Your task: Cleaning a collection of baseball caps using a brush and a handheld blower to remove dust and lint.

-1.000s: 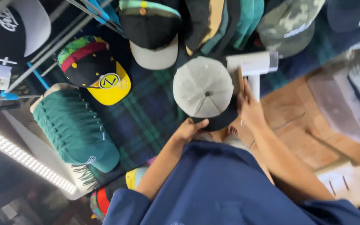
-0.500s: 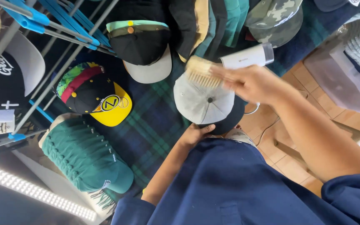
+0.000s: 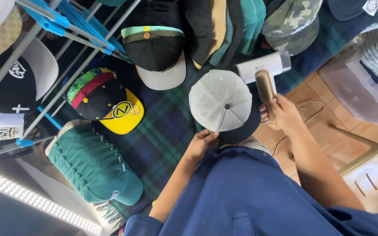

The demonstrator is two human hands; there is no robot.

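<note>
A grey cap (image 3: 220,101) with a dark brim sits crown-up in front of me. My left hand (image 3: 203,142) grips its lower edge. My right hand (image 3: 283,113) is closed on a wooden brush (image 3: 265,86), held upright just to the right of the cap's crown, its bristles turned away from view. A white handheld appliance (image 3: 263,65) lies just behind the brush.
Many caps lie on a dark plaid cloth (image 3: 162,126): a black and yellow cap (image 3: 108,102), a stack of green caps (image 3: 93,164), a black cap with grey brim (image 3: 158,54), a camouflage cap (image 3: 292,24). A metal rack with blue clips (image 3: 62,22) stands at left. Tiled floor (image 3: 324,131) at right.
My right hand has swung the brush from over the top of the grey cap down to its right side. The left hand stays on the cap's lower edge.
</note>
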